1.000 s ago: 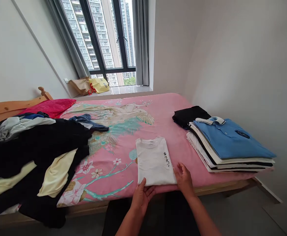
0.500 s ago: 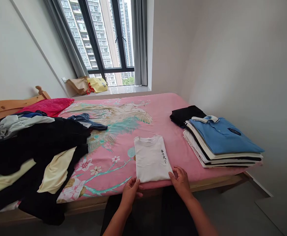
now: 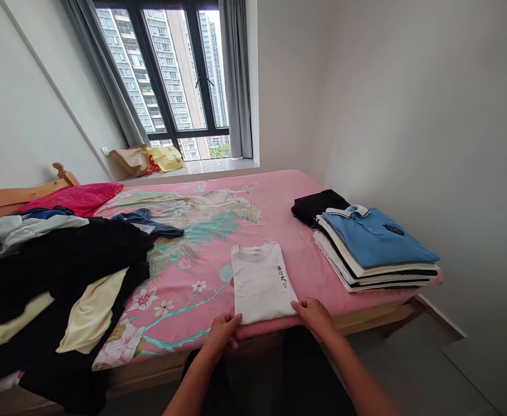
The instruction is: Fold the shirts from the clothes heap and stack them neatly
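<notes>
A folded white T-shirt [image 3: 259, 283] with dark lettering down its right side lies flat near the front edge of the bed, its neckline facing away from me. My left hand [image 3: 224, 332] pinches the near left corner, thumb on top and fingers curled below. At the near right corner, my right hand [image 3: 313, 315] grips the hem in the same way. Both hands are closed on the cloth, and the fingertips under it are hidden.
To the right stands a stack of folded clothes topped by a blue polo shirt [image 3: 372, 240], with a folded black garment [image 3: 320, 207] behind it. A loose heap of clothes [image 3: 84, 248] covers the bed's left side, near a red pillow [image 3: 73, 198]. Bags [image 3: 165, 158] rest on the windowsill.
My view has shifted slightly, so the scene sits a little further left. Both hands stay at the T-shirt's near corners, the right fingers now closer together on the hem. The T-shirt still lies flat.
</notes>
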